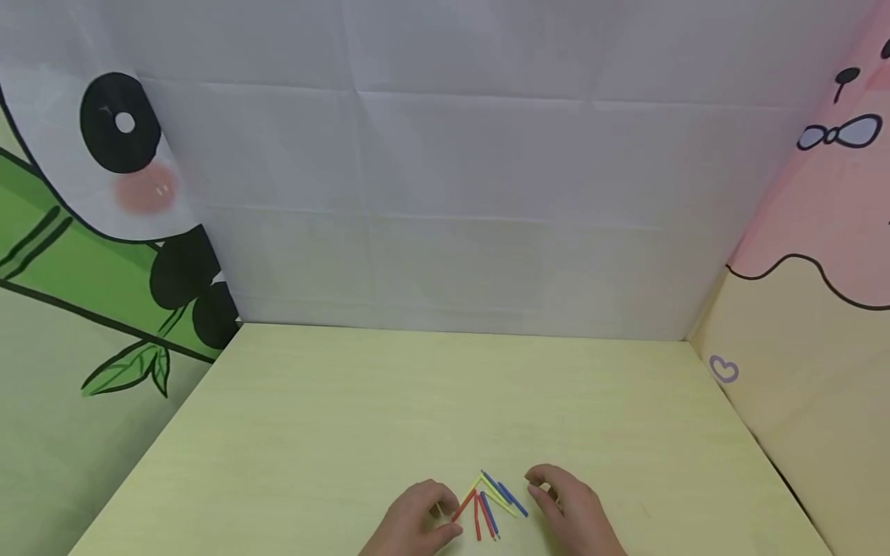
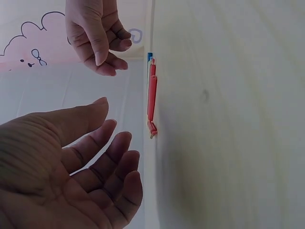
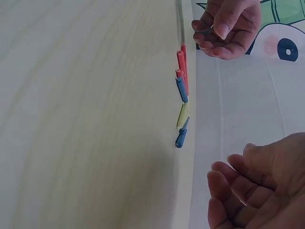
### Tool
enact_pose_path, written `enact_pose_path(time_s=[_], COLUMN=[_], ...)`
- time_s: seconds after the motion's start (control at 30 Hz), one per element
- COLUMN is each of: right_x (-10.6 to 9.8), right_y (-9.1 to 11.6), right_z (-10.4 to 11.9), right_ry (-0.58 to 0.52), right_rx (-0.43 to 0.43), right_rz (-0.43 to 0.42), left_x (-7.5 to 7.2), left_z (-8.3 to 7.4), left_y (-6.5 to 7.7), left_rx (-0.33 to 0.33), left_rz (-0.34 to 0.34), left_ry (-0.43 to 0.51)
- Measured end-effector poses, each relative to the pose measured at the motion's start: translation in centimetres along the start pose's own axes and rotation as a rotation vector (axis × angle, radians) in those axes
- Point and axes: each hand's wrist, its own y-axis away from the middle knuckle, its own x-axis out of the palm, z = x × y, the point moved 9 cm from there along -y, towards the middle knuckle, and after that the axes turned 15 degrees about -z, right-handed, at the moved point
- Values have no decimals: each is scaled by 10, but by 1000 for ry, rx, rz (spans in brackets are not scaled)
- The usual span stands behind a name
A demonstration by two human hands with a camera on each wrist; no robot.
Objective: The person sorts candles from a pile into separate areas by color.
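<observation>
Nearest of all, at the near side of the table (image 1: 334, 432), two bare hands face each other across a small, loose group of slim sticks in red, yellow and blue. Thumb and fingers of the left hand (image 1: 419, 517) are loosely bent with a modest gap between them, gripping nothing; a red stick (image 1: 464, 504) slants from that gap toward the far right, and the left wrist view shows space between it and the fingertips. On the other side, the right hand (image 1: 574, 508) holds nothing either, its fingers softly curved and its thumb a narrow gap from them, with a blue stick (image 1: 513, 500) lying just to its left, apart from the fingertips. Between the hands, yellow and blue sticks meet in a peak pointing to the far side, while red and blue ones fan out toward the near side. Every stick is straight, thin and rounded, with a smooth-looking surface. Pale, faint wood grain runs across the flat tabletop. Beyond it hangs a creased grey-white sheet (image 1: 459, 170), flanked on the left by a cartoon eye (image 1: 104, 139) and on the right by a bow tie (image 1: 855, 131) drawn on pink.
</observation>
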Motion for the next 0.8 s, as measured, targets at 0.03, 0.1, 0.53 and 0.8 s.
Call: enact_pose_path(time_s=[0.03, 0.1, 0.53, 0.8], right_x=[1, 3, 23, 30], right_y=[0, 0, 4, 5], right_z=[0, 1, 5, 5], right_ry=[-2, -3, -32, 9], right_rx=[4, 12, 38, 25], right_rz=[6, 22, 140, 162], left_x=[1, 2, 4, 4], left_z=[-1, -2, -3, -4], left_y=[0, 0, -4, -4], left_rx=[1, -5, -24, 4], left_rz=[2, 9, 23, 27], left_ry=[3, 19, 25, 71])
